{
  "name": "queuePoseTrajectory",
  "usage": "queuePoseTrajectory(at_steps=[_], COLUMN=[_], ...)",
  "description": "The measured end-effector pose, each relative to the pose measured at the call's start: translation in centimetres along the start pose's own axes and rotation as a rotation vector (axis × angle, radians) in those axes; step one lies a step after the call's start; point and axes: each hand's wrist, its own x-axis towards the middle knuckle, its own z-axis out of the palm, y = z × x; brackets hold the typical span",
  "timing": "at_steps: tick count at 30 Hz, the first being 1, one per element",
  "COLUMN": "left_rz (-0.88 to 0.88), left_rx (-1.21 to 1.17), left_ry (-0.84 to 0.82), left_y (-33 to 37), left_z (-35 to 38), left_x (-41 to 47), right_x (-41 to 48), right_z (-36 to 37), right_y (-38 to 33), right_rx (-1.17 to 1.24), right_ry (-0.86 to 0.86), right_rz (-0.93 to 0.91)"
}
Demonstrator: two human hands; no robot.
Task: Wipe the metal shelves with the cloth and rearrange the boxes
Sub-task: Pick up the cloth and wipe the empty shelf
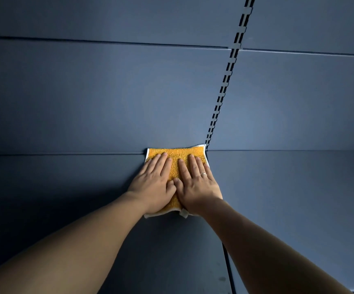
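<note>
Pressing down on the cloth (pixel 175 164) with both hands, that's the state. Cloth is orange terry with white edging (pixel 201 146), spread flat at the very back of the dark blue metal shelf (pixel 66 198); its far edge sits right at the joint where shelf meets back panel (pixel 108 98) and looks to lap slightly up onto the panel. Far right corner of the cloth touches the foot of the slotted upright (pixel 227 75), which climbs the panel up and to the right. Small white tag (pixel 184 213) sticks out at the near edge, by the wrists. Person's left hand (pixel 155 183) covers the left half, right hand (pixel 197 184) the right half, side by side, thumbs touching in the middle. Grip on both: released, nothing grasped, fingers (pixel 163 164) straight and close together, palms down, tips pointing at the back panel. Strip of orange shows between the two index fingers and beyond the tips. Thin ring (pixel 203 174) on a right-hand finger. Both forearms (pixel 87 240) bare, reaching in from the near corners. Narrow dark seam (pixel 227 264) runs front to back just right of the cloth, in line with the upright, splitting this shelf from the next shelf section (pixel 299 198) on the right. Back panel shows horizontal joints higher up. Lighting is dim at the left, brighter around the centre.
</note>
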Motion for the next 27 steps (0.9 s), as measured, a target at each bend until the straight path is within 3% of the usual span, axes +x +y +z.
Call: queuePoseTrajectory(at_steps=[8,18,27], left_rz=[-0.001,-0.051,-0.039], left_rx=[-0.015,0.017,0.010], left_ry=[0.013,0.013,-0.051], left_y=[-0.5,-5.4,-2.8], left_z=[-0.1,-0.4,0.7], left_x=[0.4,-2.8,-10.1], right_x=[0.6,1.1,-6.5], right_z=[-0.1,0.4,1.8], right_y=[-0.7,-6.6,-7.7], right_rx=[-0.031,0.010,0.014], right_ry=[-0.007,0.003,0.015], right_rz=[0.039,-0.005,-0.033])
